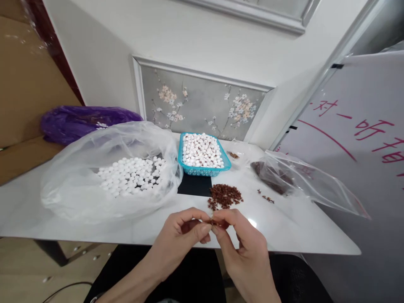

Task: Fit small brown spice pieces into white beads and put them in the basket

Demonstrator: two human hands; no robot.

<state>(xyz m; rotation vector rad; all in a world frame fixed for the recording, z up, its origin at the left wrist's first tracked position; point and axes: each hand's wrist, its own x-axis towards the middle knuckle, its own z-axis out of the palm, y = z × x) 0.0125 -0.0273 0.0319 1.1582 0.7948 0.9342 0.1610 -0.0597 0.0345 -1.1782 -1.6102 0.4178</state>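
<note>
My left hand (pixel 186 233) and my right hand (pixel 241 244) meet fingertip to fingertip over the table's front edge. Both pinch a small brown piece (pixel 213 224), mostly hidden by the fingers. Just beyond them lies a heap of small reddish-brown, star-like pieces (pixel 225 194). Behind it stands a turquoise basket (pixel 206 171) filled with white balls (pixel 202 149), some showing brown bits between them. To the left, a large translucent plastic bag (pixel 72 185) lies open, with more loose white balls (pixel 126 174) inside.
A black flat sheet (pixel 195 185) lies before the basket. Right of it are a zip bag of brown pieces (pixel 274 176) and a few strays (pixel 267 197). A purple bag (pixel 72 124) sits back left. A whiteboard (pixel 356 147) stands right; several white balls (pixel 95 257) dot the floor.
</note>
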